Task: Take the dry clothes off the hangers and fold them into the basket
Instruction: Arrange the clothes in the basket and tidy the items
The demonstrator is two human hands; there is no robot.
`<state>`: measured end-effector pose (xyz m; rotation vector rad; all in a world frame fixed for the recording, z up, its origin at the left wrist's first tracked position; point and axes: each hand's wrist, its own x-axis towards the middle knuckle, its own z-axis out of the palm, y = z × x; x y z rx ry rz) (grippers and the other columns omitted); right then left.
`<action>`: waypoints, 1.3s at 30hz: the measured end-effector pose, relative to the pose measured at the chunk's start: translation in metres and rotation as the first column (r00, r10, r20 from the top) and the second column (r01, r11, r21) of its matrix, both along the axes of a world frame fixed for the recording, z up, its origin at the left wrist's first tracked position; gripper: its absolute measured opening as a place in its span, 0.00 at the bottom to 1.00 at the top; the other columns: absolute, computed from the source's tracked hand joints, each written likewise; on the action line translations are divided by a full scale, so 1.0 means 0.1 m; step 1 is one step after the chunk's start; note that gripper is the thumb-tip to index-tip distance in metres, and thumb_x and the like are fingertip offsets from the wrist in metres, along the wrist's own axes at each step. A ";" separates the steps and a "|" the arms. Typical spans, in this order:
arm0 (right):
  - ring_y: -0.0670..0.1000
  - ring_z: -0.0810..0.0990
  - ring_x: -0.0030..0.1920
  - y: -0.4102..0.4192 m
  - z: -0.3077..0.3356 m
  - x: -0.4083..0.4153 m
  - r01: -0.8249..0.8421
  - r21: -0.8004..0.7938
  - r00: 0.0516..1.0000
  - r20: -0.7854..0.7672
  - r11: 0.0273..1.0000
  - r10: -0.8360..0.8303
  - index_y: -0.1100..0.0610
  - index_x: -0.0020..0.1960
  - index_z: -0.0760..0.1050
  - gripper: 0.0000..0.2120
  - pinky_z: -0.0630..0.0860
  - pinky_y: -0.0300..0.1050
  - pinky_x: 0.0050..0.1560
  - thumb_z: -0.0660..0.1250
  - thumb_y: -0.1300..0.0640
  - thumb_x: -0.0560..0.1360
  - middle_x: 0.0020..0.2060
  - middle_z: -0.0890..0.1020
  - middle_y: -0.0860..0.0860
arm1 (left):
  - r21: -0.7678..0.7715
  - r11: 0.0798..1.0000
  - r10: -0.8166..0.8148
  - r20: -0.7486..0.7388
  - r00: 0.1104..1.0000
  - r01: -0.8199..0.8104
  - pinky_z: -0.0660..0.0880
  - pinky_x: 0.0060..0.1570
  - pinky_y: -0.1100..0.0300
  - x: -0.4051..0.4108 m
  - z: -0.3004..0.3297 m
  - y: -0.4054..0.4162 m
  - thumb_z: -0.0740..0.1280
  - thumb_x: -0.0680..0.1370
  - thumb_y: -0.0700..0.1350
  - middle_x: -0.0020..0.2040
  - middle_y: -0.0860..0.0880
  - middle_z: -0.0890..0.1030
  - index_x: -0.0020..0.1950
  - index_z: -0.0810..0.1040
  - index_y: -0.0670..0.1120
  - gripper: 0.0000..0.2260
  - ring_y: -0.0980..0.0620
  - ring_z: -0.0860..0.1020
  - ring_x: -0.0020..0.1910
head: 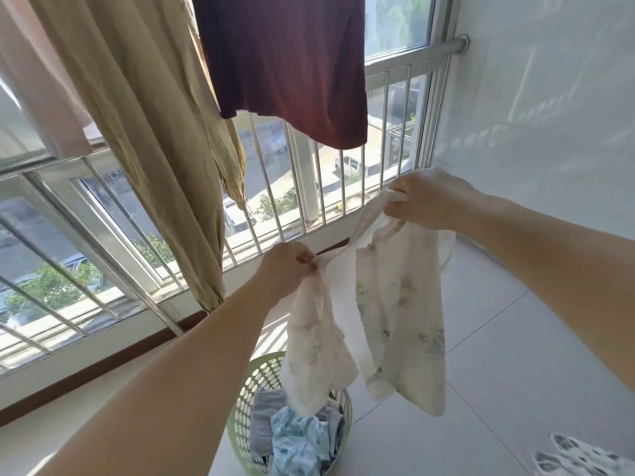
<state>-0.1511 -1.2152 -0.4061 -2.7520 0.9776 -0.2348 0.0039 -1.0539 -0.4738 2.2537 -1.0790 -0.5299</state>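
Observation:
A thin white garment with a faint green floral print [395, 304] hangs between my two hands above the basket. My left hand [285, 269] pinches its top edge on the left. Higher and to the right, my right hand [426, 197] grips the other top corner. The cloth droops in two loose folds. Below it stands a light green perforated laundry basket [254, 383] holding grey and light blue clothes [295, 441]. Still hanging above are a maroon top [285, 63], beige trousers [144, 115] and a pale pink piece [37, 91]. No hanger shows.
A window with metal railing bars [309, 187] runs along the left and back. A white wall [549, 97] closes the right side. The floor is pale tile [498, 372]. A patterned slipper [580, 455] lies at the bottom right.

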 end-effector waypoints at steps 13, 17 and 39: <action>0.50 0.75 0.49 0.28 -0.12 0.15 -0.160 0.058 0.948 -0.270 0.985 0.170 0.43 0.69 0.63 0.43 0.73 0.43 0.43 0.70 0.30 0.59 0.58 0.78 0.46 | -0.150 0.986 0.041 -0.193 0.980 -0.071 0.66 0.34 0.63 -0.08 0.11 -0.21 0.60 0.79 0.42 0.37 0.51 0.74 0.42 0.74 0.46 0.07 0.53 0.71 0.37; 0.47 0.71 0.44 0.33 -0.16 0.19 -0.153 0.086 0.950 -0.263 0.985 0.170 0.43 0.68 0.65 0.40 0.70 0.42 0.38 0.67 0.28 0.61 0.56 0.78 0.46 | -0.130 0.991 0.027 -0.045 0.999 -0.033 0.63 0.31 0.65 -0.06 0.12 -0.22 0.60 0.80 0.43 0.39 0.50 0.73 0.49 0.76 0.43 0.07 0.55 0.69 0.34; 0.51 0.82 0.44 0.83 -0.99 0.36 -0.087 0.547 0.981 0.192 0.832 -0.024 0.48 0.51 0.80 0.11 0.79 0.51 0.49 0.59 0.48 0.77 0.40 0.82 0.47 | -0.109 0.990 0.060 -0.270 0.961 -0.092 0.67 0.39 0.58 0.02 -0.33 0.24 0.60 0.77 0.59 0.37 0.50 0.74 0.44 0.73 0.47 0.15 0.52 0.71 0.37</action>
